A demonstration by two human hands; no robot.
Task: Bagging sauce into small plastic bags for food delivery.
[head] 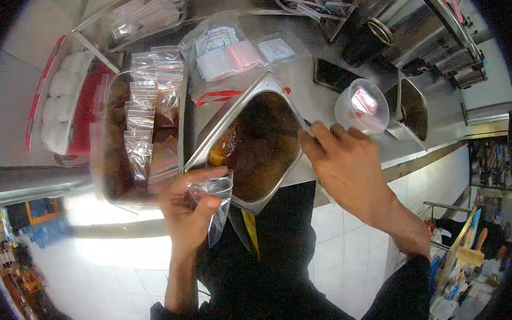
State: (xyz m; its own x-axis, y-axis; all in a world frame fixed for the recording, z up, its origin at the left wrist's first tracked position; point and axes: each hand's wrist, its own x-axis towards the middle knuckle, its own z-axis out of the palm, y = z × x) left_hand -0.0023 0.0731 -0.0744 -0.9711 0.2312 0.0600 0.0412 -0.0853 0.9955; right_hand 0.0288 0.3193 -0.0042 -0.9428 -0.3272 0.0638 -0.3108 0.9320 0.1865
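Observation:
My left hand [189, 212] pinches a small clear zip bag [217, 206], whose contents, if any, cannot be made out, beside the near left edge of a metal food pan [281, 180]. Dark brown sauce or liquid [259, 146] with an orange sheen lies in the pan. At the pan's right rim, my right hand [344, 163] has its fingers curled around something dark and thin, perhaps a utensil handle; the fingers hide most of it. To the left, a second container [182, 120] holds several zip bags [141, 123] in a row, with brown contents.
Behind the pan lie packs of unused bags [232, 58] and a dark phone [334, 75]. A clear plastic tub [362, 105] stands right of it, near another metal container [413, 110]. A red and white box [86, 113] with white rounded items is far left. Racks with bags line the back.

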